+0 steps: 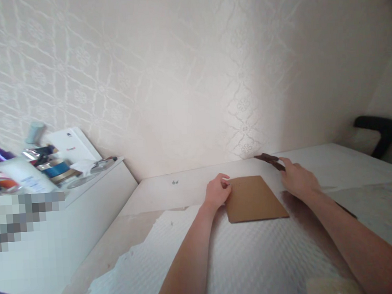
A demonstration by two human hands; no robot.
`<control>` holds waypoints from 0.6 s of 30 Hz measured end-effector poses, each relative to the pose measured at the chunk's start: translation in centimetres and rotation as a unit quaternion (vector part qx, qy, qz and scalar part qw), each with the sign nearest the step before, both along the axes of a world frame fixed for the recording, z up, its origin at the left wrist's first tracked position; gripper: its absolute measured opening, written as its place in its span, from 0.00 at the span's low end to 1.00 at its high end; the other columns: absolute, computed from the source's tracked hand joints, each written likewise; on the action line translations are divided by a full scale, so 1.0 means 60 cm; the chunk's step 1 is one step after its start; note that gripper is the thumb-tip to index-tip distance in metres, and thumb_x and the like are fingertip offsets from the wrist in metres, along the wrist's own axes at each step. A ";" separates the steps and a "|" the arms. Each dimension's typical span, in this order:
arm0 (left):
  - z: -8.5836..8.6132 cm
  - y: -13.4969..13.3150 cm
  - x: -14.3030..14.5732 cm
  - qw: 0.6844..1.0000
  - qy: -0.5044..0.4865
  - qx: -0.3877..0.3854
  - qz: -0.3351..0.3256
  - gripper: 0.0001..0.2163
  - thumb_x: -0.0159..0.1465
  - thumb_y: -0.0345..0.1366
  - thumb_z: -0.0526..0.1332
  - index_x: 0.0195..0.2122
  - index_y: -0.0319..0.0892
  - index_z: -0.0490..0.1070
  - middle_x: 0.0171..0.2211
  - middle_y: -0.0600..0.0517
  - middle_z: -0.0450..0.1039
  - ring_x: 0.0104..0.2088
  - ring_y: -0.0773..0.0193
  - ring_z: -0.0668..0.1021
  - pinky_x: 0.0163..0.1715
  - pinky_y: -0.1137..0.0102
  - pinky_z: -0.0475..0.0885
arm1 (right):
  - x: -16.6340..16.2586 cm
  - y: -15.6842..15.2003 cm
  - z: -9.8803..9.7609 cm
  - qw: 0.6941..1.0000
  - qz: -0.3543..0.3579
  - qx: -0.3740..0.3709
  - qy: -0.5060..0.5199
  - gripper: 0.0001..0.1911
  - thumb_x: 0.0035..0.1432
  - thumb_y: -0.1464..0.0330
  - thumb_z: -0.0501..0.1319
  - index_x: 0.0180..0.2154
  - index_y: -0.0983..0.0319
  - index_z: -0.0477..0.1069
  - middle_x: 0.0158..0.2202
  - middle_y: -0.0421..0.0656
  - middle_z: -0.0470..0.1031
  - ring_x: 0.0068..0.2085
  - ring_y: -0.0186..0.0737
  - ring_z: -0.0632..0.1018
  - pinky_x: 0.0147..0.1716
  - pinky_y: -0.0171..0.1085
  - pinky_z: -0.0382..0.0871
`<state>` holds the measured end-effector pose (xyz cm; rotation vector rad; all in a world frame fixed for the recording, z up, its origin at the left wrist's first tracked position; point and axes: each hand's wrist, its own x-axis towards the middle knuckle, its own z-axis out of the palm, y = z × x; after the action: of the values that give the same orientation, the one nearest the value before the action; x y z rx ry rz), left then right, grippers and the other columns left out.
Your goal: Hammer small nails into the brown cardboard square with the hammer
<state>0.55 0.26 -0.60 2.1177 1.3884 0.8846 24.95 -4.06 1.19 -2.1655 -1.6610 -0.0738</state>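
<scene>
A flat brown board point(256, 198), perhaps cardboard, lies on the covered table. At its upper left corner is my left hand point(218, 191), thumb and fingers pinched together. A tiny shiny thing shows at those fingertips, too small to name. To the right of the board, my right hand point(299, 178) is wrapped round a dark brown tool point(269, 160) whose tapered end points toward the wall. Its kind is not clear, as my fingers hide part of it. Small metal pieces point(174, 182) lie on the tabletop left of my left hand.
Torn, textured whitish covering point(140, 263) spreads over the tabletop. A white cabinet point(96, 207) on the left carries bottles, a roll of blue tape point(58, 168) and a white box point(75, 144). Patterned wall point(178, 85) stands behind; a black chair part point(379, 129) is at right.
</scene>
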 end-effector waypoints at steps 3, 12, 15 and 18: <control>-0.001 0.000 0.001 1.000 -0.007 0.000 -0.001 0.14 0.55 0.27 0.58 0.44 0.43 0.66 0.32 0.55 0.76 0.32 0.67 0.76 0.39 0.70 0.72 | -0.008 0.000 0.016 0.995 0.048 0.077 0.034 0.26 0.61 0.68 0.45 0.61 0.67 0.54 0.41 0.56 0.73 0.42 0.55 0.76 0.38 0.47 0.67; 0.005 -0.004 0.003 1.000 -0.008 -0.008 0.006 0.16 0.55 0.28 0.59 0.45 0.44 0.63 0.31 0.55 0.75 0.32 0.65 0.76 0.39 0.68 0.72 | -0.061 -0.026 0.037 0.920 0.345 0.071 0.173 0.26 0.60 0.70 0.48 0.60 0.62 0.59 0.41 0.46 0.77 0.43 0.43 0.77 0.43 0.40 0.69; 0.007 -0.005 0.003 1.000 -0.004 -0.007 0.011 0.14 0.55 0.28 0.59 0.43 0.44 0.63 0.30 0.55 0.75 0.32 0.65 0.77 0.37 0.69 0.72 | -0.071 -0.029 0.033 0.904 0.384 0.053 0.179 0.25 0.61 0.70 0.48 0.59 0.61 0.61 0.49 0.46 0.75 0.49 0.43 0.75 0.49 0.41 0.67; 0.007 -0.005 0.004 1.000 -0.002 -0.009 0.011 0.13 0.54 0.27 0.59 0.41 0.44 0.62 0.30 0.55 0.75 0.32 0.65 0.77 0.36 0.70 0.72 | -0.072 -0.027 0.031 0.889 0.418 0.066 0.177 0.23 0.61 0.71 0.48 0.57 0.57 0.64 0.55 0.43 0.70 0.54 0.41 0.71 0.54 0.42 0.63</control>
<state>0.77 -0.04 -0.15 2.0890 1.4139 0.8809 20.60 -5.69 3.04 -1.1202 -2.1135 0.4149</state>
